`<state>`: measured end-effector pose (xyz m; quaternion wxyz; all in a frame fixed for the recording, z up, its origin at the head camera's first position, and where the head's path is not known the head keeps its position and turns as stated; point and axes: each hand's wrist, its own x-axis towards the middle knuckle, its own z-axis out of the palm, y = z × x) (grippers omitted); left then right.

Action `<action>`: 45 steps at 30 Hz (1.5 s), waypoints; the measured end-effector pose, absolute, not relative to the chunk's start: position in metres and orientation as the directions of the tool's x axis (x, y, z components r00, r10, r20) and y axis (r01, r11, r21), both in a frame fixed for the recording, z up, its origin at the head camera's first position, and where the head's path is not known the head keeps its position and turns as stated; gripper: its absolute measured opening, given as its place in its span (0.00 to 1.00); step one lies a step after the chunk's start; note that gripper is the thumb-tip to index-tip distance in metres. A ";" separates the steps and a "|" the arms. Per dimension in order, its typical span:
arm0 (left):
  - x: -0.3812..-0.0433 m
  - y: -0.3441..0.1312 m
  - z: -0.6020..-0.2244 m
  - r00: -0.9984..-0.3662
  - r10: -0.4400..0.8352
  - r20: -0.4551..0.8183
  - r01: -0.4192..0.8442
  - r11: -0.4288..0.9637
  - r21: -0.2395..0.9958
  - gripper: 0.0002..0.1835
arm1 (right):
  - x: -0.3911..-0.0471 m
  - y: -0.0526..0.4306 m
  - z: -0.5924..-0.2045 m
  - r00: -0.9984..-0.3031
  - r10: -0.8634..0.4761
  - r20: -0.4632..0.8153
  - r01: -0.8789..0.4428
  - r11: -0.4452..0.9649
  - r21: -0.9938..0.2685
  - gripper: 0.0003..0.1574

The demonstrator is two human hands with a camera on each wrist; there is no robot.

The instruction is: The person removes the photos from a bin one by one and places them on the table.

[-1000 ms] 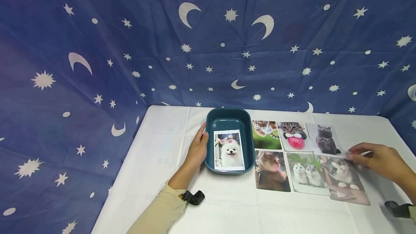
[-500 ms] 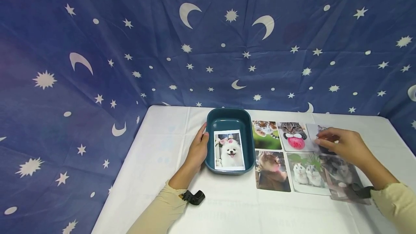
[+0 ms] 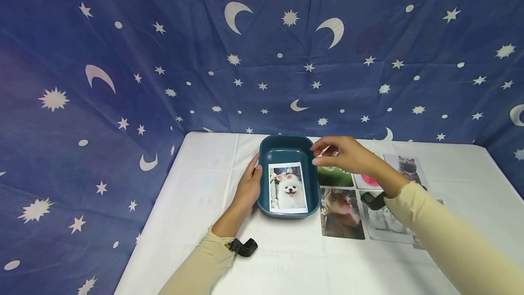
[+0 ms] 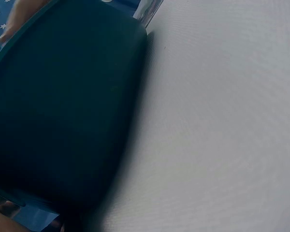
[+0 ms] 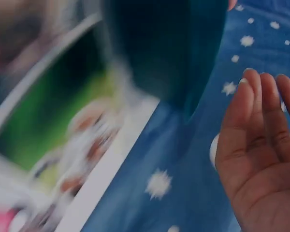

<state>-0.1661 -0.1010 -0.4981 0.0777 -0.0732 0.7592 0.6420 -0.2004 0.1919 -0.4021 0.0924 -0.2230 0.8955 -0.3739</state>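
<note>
A dark teal tray [image 3: 317, 195] stands on the white-covered table, with a white fluffy dog picture card [image 3: 289, 190] inside. The left hand [image 3: 248, 188] holds the tray by its left side; some of its fingers are hidden there. In the left wrist view the tray's dark outer wall [image 4: 67, 96] fills the left half. My right hand [image 3: 344, 155] is above the tray's right rim and partly covers the tiger card [image 3: 333, 177]. Its thumb and fingers are apart. In the right wrist view, the right hand [image 5: 261, 150] has lightly bent fingers and nothing in them.
Right of the tray lie the hamster card [image 3: 341, 213], a two-white-animals card [image 3: 386, 222] and a grey cat card [image 3: 407, 167]. The right arm partly hides more cards. A blue cloth [image 3: 245, 58] with moons and stars hangs behind the table [image 3: 286, 258].
My right hand has swept left from beyond the rightmost cards, across the card rows, to the tray's right rim. The left hand, tray and dog card stay in place.
</note>
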 end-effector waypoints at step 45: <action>-0.167 -0.102 -0.499 -0.976 0.020 -0.218 -0.212 0.150 0.966 0.26 | -0.239 0.086 -0.434 -0.860 -0.336 -0.383 -0.065 0.819 -0.571 0.19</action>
